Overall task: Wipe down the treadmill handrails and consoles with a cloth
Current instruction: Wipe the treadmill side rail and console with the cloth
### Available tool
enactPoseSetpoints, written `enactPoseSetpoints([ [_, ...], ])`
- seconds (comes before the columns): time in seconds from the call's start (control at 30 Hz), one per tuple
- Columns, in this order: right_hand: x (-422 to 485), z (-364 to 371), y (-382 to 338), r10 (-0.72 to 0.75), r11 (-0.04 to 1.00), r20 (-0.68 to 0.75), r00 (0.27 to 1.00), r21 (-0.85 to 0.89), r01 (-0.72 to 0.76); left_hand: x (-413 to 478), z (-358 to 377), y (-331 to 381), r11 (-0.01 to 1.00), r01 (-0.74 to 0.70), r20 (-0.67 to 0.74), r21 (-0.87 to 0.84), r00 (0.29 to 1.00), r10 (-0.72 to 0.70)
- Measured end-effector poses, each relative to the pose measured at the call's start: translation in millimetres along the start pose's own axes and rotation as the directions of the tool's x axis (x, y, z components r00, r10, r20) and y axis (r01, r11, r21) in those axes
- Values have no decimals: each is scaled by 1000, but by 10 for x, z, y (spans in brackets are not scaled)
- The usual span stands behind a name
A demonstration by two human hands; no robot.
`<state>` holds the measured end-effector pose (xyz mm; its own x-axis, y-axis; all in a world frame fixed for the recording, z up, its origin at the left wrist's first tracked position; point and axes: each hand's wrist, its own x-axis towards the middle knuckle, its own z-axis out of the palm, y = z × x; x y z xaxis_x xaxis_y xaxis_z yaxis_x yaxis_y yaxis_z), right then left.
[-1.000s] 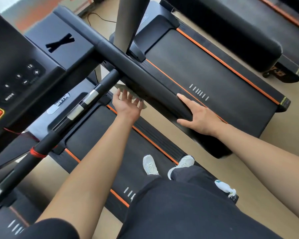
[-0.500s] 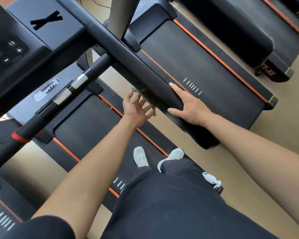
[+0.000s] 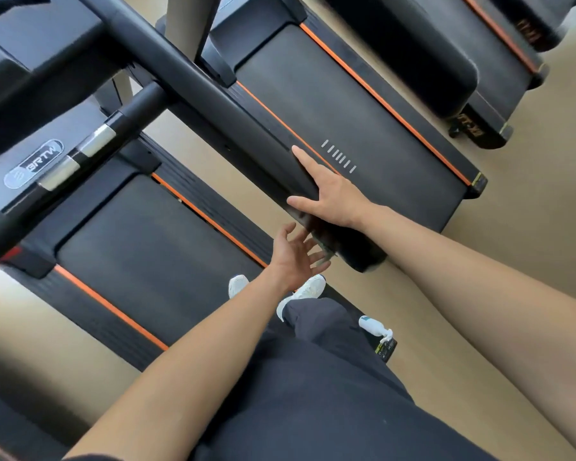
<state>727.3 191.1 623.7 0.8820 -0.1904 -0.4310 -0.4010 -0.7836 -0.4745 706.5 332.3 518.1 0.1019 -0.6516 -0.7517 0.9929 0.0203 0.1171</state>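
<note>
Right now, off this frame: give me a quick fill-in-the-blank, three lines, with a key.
1. Flat on the handrail lies the ___ hand.
2. The stripes along the belts are ___.
3. The shoes are ___.
Missing words: right; orange; white.

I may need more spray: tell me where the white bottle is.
Head view, lower right of centre: the white bottle lies on the rear corner of the treadmill deck, right of the person's trouser leg.
</note>
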Motion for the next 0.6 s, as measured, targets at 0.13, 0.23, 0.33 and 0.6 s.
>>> enactPoseSetpoints([
  [0.13,-85,-21,71,19,997,40,999,76,-22,-6,73,-260,996,83,9,-13,997,-83],
  [0.23,-258,-29,181,48,995,36,998,89,-51,-78,136,-404,989,136,9,-51,991,-136],
  [0.33,-464,-17,339,105,982,56,993,152,-113,-160,216,-516,978,172,-10,-115,985,-174],
  [0.6,-953,158,756,309,882,-4,951,376,-285,-389,586,-642,953,176,-51,-246,980,-194],
])
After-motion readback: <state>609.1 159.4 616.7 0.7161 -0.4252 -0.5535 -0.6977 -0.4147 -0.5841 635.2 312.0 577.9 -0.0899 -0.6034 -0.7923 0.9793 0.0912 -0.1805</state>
